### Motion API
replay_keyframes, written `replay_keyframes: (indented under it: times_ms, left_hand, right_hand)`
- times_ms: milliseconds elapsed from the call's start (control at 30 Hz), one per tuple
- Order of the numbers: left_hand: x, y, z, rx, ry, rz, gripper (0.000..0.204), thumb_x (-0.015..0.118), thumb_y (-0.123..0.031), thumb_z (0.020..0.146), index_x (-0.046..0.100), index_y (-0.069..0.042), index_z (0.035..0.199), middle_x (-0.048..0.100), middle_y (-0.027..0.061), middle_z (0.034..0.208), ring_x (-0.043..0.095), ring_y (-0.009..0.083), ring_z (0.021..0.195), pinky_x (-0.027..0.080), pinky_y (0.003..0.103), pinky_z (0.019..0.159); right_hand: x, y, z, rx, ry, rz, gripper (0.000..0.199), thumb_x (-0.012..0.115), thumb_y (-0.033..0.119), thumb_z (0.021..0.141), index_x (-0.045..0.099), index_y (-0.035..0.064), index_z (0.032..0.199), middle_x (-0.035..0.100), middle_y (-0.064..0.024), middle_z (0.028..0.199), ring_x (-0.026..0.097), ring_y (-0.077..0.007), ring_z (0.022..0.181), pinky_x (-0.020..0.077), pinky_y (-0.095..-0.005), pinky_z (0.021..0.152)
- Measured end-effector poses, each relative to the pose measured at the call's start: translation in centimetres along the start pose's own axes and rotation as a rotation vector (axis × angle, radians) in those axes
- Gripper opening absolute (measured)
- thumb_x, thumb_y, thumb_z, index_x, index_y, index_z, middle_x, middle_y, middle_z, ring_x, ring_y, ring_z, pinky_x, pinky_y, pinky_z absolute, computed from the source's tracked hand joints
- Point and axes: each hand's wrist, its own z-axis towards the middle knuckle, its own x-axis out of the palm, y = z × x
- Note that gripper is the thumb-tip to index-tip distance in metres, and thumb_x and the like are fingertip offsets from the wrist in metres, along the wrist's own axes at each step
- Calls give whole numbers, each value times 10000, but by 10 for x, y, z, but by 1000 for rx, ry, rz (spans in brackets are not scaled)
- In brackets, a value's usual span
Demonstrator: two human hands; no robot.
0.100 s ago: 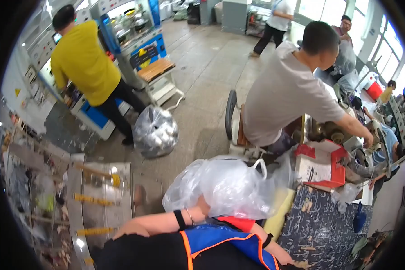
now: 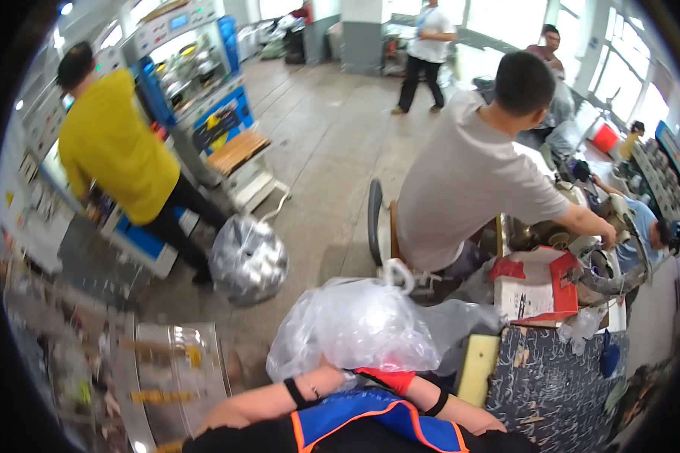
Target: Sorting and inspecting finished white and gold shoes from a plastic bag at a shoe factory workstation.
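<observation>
A large translucent plastic bag (image 2: 355,321), bulging and with a loop handle standing up at its top, is in front of my body. My left hand (image 2: 325,368) is at its lower edge and holds it; the fingers are hidden behind the film. A black band and a thin bracelet circle my left wrist. My right forearm (image 2: 428,395), also banded in black, runs in from the lower right to the bag's underside. There a red patch (image 2: 387,378) and the bag cover the right hand, so its fingers do not show. What the bag contains is too blurred to tell.
On the right is a dark patterned work surface (image 2: 548,385) with a yellow foam-like block (image 2: 477,370) and a red-and-white open box (image 2: 533,291). A seated co-worker (image 2: 468,181) reaches across a bench. Another stands at machines, left, near a filled clear bag (image 2: 249,260). A slatted rack (image 2: 177,377) stands lower left.
My view has tilted and shifted, so most surroundings sit lower and further left. The bag stays in front of me, with both arms against it. The walking person at the back has changed stride.
</observation>
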Motion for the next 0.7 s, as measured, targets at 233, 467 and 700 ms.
replay_keyframes:
  times_ms: [233,467,700]
  left_hand:
    - [-166,69,65,-114,-257,174,388,693,-382,808,705,-98,1072,706,155,1025,656,348,982,505,447,853]
    - [-270,128,157,-519,-139,76,410,729,-393,746,718,-50,970,727,166,920,695,328,903,527,406,799]
    - [-383,210,287,-472,-275,-264,746,783,-52,698,455,-25,1368,413,129,1324,480,279,1250,496,407,925]
  right_hand:
    - [44,121,201,-318,165,218,574,722,398,838,566,7,1228,623,-114,1151,588,-204,1043,504,-363,874]
    - [30,178,358,-132,97,290,466,660,379,876,623,61,1215,631,-108,1157,587,-201,1024,500,-393,861]
    - [-81,241,543,-386,92,671,381,660,225,877,634,41,1210,656,-115,1178,627,-205,1022,510,-370,884]
